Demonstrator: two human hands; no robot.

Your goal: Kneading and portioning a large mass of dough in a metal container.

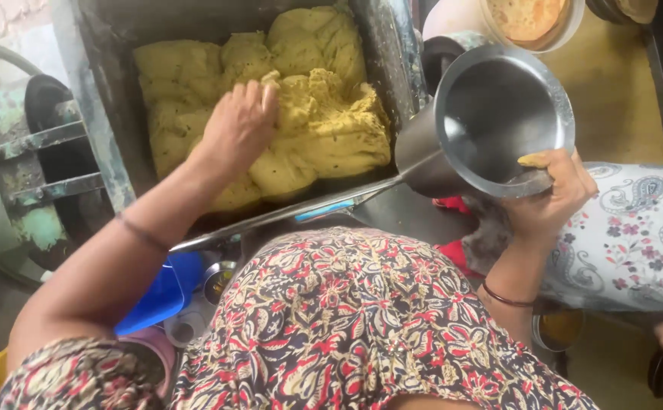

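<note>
Head view, looking down past my patterned dress (362, 319). My left hand (236, 129) lies palm down on the dough (324, 129), fingers spread flat and close together, holding nothing, the fingertips pressed into the crumbly upper lump. The dough is a large yellow mass flecked with dark specks; it fills most of the metal trough (111, 114), heaped toward the far right corner and piled against the near rim, with smoother folds along the far wall and a rougher, broken patch under and beside my fingers. My right hand (551, 197) grips the lower rim of a steel jug (491, 121), fingers curled round the outside and the thumb, smeared with dough, hooked over the lip; the jug is tilted toward the trough's right edge, its mouth turned up to the camera, and its inside looks empty, though I cannot tell whether a little liquid remains at the bottom. I judge the work to be well along: the dough has come together as one body, yet the crumbly patch suggests that more working in is left. Beyond the jug, a white bowl (529, 23) holds flat breads. Just right of my forearm is another person's paisley sleeve (635, 228). Below the trough's near left corner sits a blue container (157, 296).
</note>
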